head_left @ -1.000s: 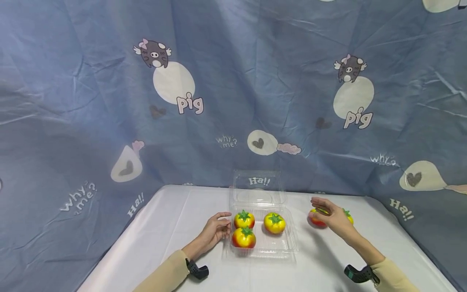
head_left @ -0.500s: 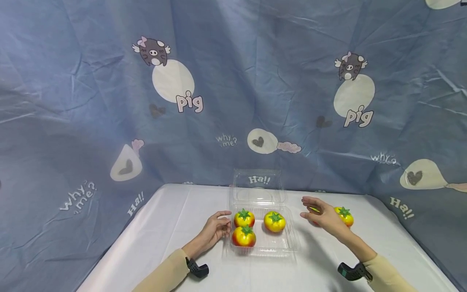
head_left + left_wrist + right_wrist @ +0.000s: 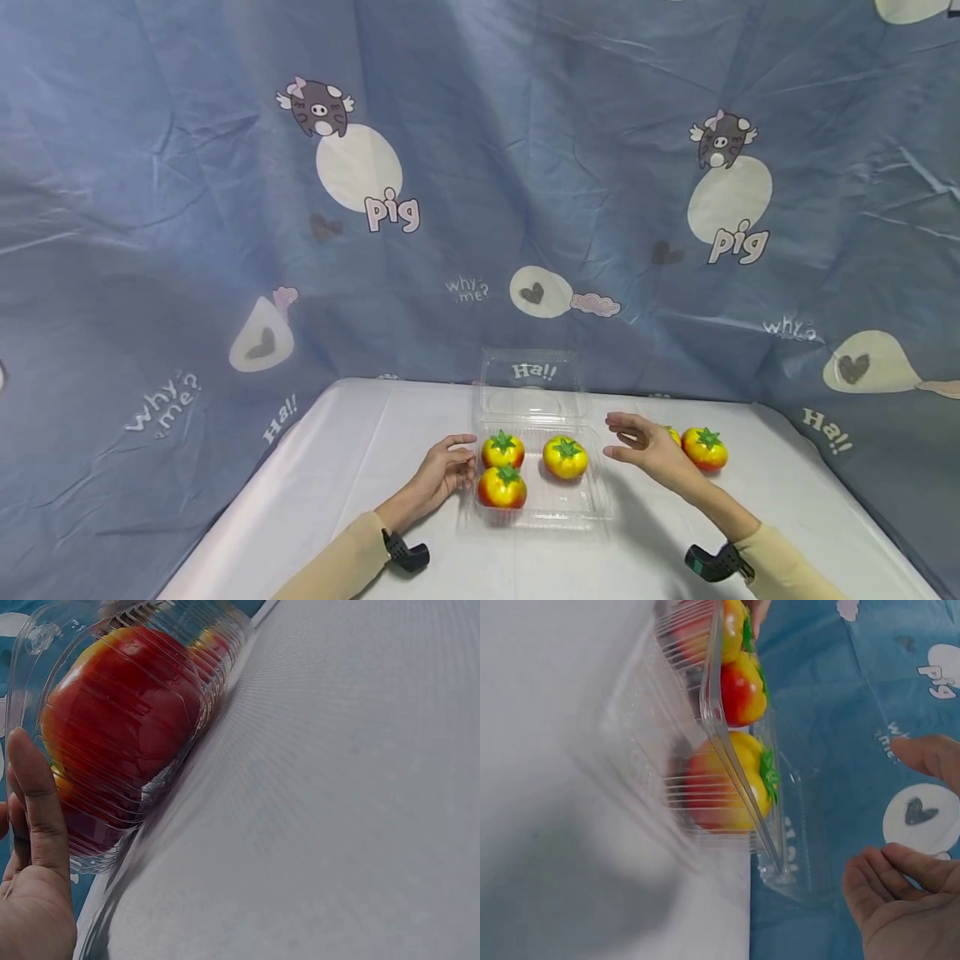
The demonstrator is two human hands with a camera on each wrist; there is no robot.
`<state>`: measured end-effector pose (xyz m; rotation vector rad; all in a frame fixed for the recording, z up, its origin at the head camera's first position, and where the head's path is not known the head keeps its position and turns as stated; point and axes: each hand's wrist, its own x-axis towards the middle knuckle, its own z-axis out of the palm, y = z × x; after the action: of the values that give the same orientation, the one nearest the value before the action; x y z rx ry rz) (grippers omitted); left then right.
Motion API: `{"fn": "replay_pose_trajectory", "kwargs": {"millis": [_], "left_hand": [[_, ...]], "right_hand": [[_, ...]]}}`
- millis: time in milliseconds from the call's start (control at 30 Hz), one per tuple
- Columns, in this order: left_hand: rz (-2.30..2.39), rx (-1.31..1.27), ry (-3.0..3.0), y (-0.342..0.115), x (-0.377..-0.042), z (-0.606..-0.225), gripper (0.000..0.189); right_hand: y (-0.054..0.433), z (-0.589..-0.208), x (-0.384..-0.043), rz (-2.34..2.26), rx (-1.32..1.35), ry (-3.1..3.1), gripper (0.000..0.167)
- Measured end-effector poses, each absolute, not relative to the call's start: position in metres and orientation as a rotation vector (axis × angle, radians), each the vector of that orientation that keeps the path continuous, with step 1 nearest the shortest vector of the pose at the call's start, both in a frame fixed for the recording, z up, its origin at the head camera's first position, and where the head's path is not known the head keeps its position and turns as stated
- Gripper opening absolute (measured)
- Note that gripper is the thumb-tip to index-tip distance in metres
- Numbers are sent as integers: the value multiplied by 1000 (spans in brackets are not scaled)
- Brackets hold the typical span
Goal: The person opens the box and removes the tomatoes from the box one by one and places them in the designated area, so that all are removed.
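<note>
A clear plastic clamshell box [image 3: 551,500] lies on the table with its lid [image 3: 531,402] raised at the back. Inside are three yellow-and-red, tomato-like fruits with green leafy tops: one back left [image 3: 502,451], one front left [image 3: 502,488], one back right [image 3: 566,458]. My left hand [image 3: 442,472] rests at the box's left wall, fingers loosely bent; the left wrist view shows a finger [image 3: 39,799] right at the plastic. Just beyond the right wall hovers my right hand [image 3: 648,451], thumb and fingers spread apart with nothing between them, as the right wrist view also shows.
To the right of the box two more such fruits lie on the white table [image 3: 630,550]: one in plain sight [image 3: 705,451], the other [image 3: 673,434] mostly hidden behind my right hand. A blue printed curtain [image 3: 480,167] hangs behind the table's far edge.
My right hand has moved left, from over the loose fruits to near the box's right wall, uncovering the far-right fruit. The left hand and box have stayed put.
</note>
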<state>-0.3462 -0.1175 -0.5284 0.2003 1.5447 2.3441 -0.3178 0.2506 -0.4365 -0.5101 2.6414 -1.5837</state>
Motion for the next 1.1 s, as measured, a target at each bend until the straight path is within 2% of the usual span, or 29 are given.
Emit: {"fn": "replay_pose_trajectory", "kwargs": {"millis": [300,867,1100], "left_hand": [[2357,177,1549,-118,-347,-529,38],[2361,167,1540,-117,-346,-527,40],[2352,172,1550,-116,-346,-527,41]], "right_hand": [[238,-438,-317,-1598,-551,2567,61],[221,-452,-328,-1492,-726,2559,58],[216,-455,-332,-1467,-709,2577,57]]}}
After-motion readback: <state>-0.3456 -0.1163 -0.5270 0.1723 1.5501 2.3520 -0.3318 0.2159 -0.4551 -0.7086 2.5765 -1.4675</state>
